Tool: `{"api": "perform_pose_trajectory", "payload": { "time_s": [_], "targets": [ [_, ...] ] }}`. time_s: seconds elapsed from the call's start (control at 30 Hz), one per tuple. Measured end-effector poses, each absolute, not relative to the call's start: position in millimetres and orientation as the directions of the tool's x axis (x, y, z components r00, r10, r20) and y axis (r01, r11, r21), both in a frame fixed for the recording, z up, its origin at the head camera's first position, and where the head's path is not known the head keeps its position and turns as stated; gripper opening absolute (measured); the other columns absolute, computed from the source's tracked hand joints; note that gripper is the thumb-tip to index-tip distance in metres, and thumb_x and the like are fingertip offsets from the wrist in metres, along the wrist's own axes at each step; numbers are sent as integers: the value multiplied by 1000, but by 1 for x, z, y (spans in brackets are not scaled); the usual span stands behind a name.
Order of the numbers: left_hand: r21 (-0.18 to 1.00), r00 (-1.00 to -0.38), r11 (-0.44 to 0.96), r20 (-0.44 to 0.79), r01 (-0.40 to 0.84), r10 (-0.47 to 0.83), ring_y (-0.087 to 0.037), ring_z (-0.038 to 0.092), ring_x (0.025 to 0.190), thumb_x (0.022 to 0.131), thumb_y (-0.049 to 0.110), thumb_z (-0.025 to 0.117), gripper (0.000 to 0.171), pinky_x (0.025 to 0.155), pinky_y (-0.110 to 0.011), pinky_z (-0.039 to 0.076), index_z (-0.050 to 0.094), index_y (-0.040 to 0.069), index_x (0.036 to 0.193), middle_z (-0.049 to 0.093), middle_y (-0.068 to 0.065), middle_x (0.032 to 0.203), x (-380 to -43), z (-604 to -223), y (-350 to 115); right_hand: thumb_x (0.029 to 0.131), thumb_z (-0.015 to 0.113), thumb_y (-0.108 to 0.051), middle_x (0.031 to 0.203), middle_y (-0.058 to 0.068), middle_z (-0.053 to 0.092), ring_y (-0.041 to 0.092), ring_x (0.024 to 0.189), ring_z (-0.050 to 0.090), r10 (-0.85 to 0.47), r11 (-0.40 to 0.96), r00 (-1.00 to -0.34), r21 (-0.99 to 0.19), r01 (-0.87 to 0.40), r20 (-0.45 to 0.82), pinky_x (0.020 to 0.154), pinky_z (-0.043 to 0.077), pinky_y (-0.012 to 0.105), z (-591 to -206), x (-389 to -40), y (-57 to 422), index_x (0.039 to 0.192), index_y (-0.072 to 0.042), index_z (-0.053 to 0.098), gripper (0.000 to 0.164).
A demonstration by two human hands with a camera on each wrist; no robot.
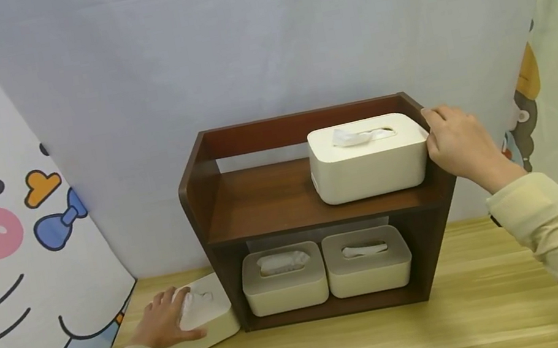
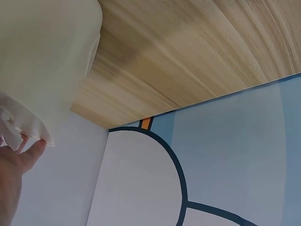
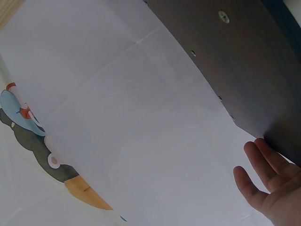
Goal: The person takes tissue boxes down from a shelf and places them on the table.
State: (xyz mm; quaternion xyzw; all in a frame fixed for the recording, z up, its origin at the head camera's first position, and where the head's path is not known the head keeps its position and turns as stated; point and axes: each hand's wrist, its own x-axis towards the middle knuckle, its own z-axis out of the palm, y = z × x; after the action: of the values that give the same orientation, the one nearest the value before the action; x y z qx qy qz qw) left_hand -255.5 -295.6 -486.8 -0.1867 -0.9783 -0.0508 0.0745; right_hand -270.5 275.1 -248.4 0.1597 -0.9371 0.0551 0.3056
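Note:
A white tissue box (image 1: pixel 222 327) lies angled on the table, close against the rack's left side. My left hand (image 1: pixel 167 318) grips its left end, thumb along the near side and fingers over the top by the tissue. In the left wrist view, fingers (image 2: pixel 34 153) show at the box's edge (image 2: pixel 51 70). At the top right of the dark wooden rack (image 1: pixel 251 204), my right hand (image 1: pixel 457 136) rests on the side panel's edge, fingertips beside the right end of another tissue box (image 1: pixel 374 173). Its fingers look relaxed in the right wrist view.
On the rack's lower level, two tissue boxes (image 1: pixel 287 294) (image 1: pixel 370 276) stand side by side. The rack stands on a wood-grain table (image 1: pixel 343 346), with a pale cloth (image 1: pixel 262 46) behind it. A cartoon-printed panel (image 1: pixel 11 277) borders the left.

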Motion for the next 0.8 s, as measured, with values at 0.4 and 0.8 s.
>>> {"api": "perform_pose_trajectory", "payload": {
  "time_s": [0.4, 0.8],
  "targets": [
    [93, -926, 924, 114, 370, 359, -52, 41, 115, 54, 69, 71, 106, 82, -66, 38, 41, 4, 132, 42, -31, 129, -258, -487, -301, 87, 38, -5, 114, 30, 53, 48, 101, 50, -266, 942, -752, -1, -334, 604, 77, 41, 60, -247, -268, 274, 123, 11, 48, 40],
    [153, -978, 967, 30, 206, 204, -63, 34, 110, 49, 61, 78, 114, 78, -71, 35, 35, -2, 134, 33, -40, 130, -254, -480, -307, 87, 40, -3, 113, 31, 54, 48, 100, 51, -269, 942, -742, 8, -335, 614, 76, 42, 60, -248, -269, 275, 122, 12, 49, 39]
  ]
}}
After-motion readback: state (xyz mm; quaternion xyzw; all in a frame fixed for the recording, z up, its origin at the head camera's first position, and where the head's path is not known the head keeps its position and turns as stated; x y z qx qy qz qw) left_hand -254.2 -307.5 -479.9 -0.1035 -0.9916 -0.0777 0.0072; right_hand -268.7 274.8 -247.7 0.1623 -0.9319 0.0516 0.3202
